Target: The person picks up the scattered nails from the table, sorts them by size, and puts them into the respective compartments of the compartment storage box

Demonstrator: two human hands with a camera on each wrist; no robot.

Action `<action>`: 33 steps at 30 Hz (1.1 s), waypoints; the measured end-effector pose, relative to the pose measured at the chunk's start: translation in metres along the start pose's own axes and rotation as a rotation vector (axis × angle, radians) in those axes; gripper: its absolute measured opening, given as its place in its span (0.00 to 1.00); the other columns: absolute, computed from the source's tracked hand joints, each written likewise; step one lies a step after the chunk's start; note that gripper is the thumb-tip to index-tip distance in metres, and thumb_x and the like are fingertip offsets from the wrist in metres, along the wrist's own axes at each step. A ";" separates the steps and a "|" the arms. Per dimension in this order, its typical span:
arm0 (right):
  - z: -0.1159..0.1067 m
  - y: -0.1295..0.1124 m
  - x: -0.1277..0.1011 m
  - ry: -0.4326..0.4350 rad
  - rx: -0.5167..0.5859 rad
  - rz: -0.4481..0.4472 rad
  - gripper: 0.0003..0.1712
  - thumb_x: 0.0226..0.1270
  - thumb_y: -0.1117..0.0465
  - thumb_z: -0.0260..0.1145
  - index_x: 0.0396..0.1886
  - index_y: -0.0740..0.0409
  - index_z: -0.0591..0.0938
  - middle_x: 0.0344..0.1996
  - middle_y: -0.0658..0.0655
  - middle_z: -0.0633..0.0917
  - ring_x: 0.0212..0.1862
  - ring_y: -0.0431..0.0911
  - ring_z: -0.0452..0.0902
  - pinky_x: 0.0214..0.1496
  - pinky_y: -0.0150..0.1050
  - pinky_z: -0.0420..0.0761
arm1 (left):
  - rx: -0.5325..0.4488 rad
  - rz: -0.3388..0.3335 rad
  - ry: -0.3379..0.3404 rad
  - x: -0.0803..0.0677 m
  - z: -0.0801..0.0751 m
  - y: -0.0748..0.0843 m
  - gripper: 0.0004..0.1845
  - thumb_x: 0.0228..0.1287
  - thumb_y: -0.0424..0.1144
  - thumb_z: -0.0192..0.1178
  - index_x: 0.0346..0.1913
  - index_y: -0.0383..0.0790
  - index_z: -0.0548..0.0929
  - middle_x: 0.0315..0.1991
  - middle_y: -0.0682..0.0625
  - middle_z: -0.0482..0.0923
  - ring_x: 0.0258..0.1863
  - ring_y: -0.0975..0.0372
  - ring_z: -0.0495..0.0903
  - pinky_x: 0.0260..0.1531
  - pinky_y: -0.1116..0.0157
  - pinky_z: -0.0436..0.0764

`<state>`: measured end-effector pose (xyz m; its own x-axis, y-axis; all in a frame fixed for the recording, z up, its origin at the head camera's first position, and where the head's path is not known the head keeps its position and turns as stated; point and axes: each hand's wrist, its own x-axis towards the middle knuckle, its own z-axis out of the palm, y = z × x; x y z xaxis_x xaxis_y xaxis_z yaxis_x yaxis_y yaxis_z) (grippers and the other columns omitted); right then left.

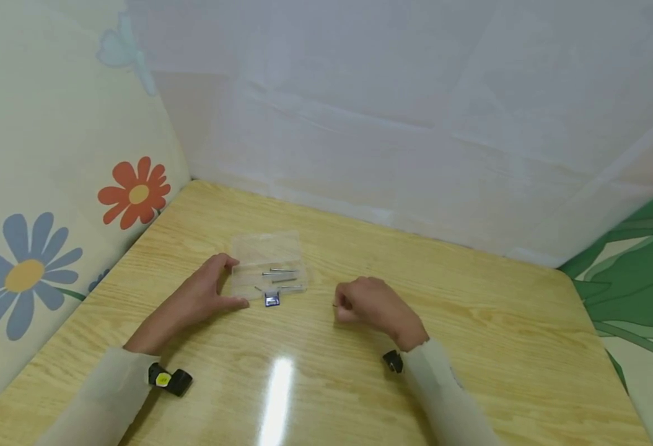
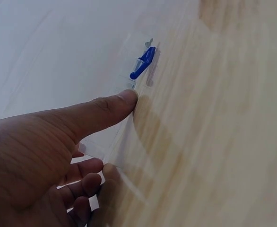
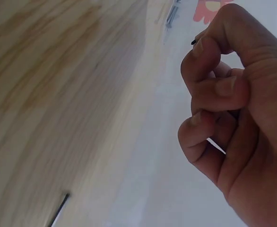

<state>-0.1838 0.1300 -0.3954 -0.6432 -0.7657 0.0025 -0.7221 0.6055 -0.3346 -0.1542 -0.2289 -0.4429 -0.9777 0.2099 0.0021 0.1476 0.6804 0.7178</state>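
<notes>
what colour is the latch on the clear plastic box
Blue; the latch on the clear plastic box shows best in the left wrist view.

This looks like a small makeshift work corner in a home: a glossy wood-grain desk is hemmed in by flower-print fabric panels on the left and right and a plain white sheet at the far side.
</notes>
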 end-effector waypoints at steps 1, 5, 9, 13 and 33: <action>0.000 -0.002 0.004 -0.006 0.004 -0.005 0.08 0.58 0.69 0.64 0.29 0.49 0.81 0.22 0.42 0.74 0.25 0.35 0.65 0.32 0.34 0.71 | 0.000 0.000 0.002 0.000 0.000 0.000 0.43 0.55 0.46 0.80 0.65 0.29 0.66 0.64 0.30 0.68 0.64 0.41 0.67 0.62 0.39 0.65; 0.003 -0.009 0.018 -0.034 0.009 -0.016 0.09 0.58 0.69 0.64 0.30 0.49 0.81 0.22 0.43 0.75 0.25 0.35 0.66 0.33 0.33 0.72 | 0.000 0.000 0.003 0.000 0.000 0.000 0.43 0.55 0.45 0.80 0.65 0.29 0.66 0.64 0.30 0.68 0.64 0.41 0.67 0.62 0.39 0.65; 0.005 -0.016 0.031 -0.062 0.027 -0.014 0.08 0.60 0.69 0.65 0.30 0.49 0.80 0.22 0.43 0.75 0.26 0.35 0.67 0.34 0.33 0.72 | -0.001 0.000 0.003 -0.001 0.000 0.000 0.44 0.55 0.46 0.80 0.65 0.29 0.67 0.64 0.31 0.68 0.63 0.41 0.68 0.61 0.39 0.66; 0.006 -0.020 0.041 -0.076 0.066 -0.026 0.10 0.60 0.70 0.65 0.29 0.49 0.79 0.21 0.43 0.74 0.26 0.35 0.67 0.35 0.33 0.73 | -0.005 0.009 0.005 -0.002 0.000 0.001 0.43 0.55 0.46 0.80 0.65 0.29 0.67 0.63 0.31 0.68 0.62 0.42 0.68 0.61 0.39 0.66; 0.009 -0.041 0.088 -0.070 0.057 -0.109 0.08 0.66 0.65 0.68 0.30 0.49 0.79 0.22 0.42 0.76 0.24 0.35 0.66 0.31 0.29 0.70 | -0.014 0.030 0.010 -0.002 -0.001 0.000 0.43 0.55 0.46 0.80 0.64 0.28 0.67 0.62 0.31 0.69 0.60 0.43 0.69 0.59 0.41 0.66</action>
<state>-0.2088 0.0361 -0.3895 -0.5409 -0.8408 -0.0230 -0.7700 0.5061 -0.3885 -0.1528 -0.2297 -0.4420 -0.9744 0.2229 0.0307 0.1748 0.6641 0.7270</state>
